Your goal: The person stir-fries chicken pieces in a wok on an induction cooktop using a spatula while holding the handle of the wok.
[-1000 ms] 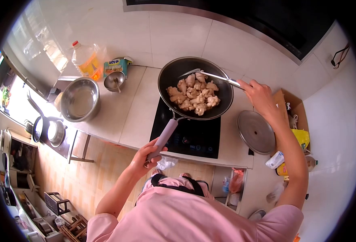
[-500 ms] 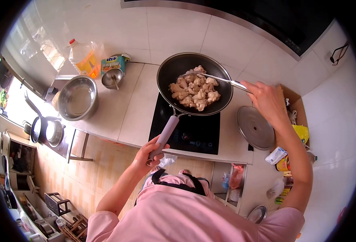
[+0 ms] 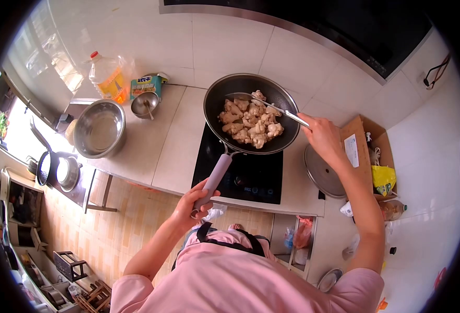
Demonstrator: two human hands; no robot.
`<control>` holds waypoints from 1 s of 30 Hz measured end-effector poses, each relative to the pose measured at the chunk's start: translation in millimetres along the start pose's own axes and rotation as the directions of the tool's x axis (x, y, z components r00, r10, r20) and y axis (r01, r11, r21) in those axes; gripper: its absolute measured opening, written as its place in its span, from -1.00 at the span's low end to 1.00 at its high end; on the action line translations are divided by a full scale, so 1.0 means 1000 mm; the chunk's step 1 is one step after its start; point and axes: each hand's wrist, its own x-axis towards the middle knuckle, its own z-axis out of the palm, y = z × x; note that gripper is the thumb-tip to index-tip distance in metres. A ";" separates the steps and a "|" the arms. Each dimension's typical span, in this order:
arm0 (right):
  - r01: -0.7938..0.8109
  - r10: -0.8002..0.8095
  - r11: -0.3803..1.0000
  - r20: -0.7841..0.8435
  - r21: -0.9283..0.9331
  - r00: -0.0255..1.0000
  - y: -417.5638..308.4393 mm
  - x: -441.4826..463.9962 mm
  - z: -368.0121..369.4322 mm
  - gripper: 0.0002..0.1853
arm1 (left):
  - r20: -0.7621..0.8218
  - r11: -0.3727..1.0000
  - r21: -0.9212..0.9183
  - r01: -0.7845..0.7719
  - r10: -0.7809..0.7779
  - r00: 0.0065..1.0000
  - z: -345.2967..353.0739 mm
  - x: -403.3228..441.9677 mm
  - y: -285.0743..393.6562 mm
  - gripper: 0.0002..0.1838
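Note:
A dark frying pan (image 3: 217, 94) sits over the black induction cooktop (image 3: 261, 169). Pale, lightly browned chicken pieces (image 3: 251, 125) are heaped inside it. My left hand (image 3: 192, 203) is wrapped round the end of the pan's grey-lilac handle (image 3: 217, 175). At the pan's right rim, my right hand (image 3: 321, 134) grips the silver handle of a metal spatula (image 3: 295, 119). The spatula's shaft reaches across the chicken, and its head lies against the far left inside of the pan, partly hard to make out.
Right of the cooktop lies a round grey lid (image 3: 321, 175), partly behind my right arm. A cardboard box (image 3: 356, 148) stands beyond it. On the left are a large steel basin (image 3: 98, 125), a small metal bowl (image 3: 145, 106), an oil bottle (image 3: 104, 78) and a teal box (image 3: 159, 82).
My right hand has moved left and slightly down, pushing the spatula deeper over the pan's left side. Some chicken pieces have shifted. My left hand keeps its hold on the handle.

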 end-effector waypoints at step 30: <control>-0.365 0.364 0.927 0.019 0.085 0.931 0.035 -0.057 -0.038 -0.67 | 0.002 0.999 0.041 -0.005 0.005 1.000 0.000 0.001 0.000 -0.43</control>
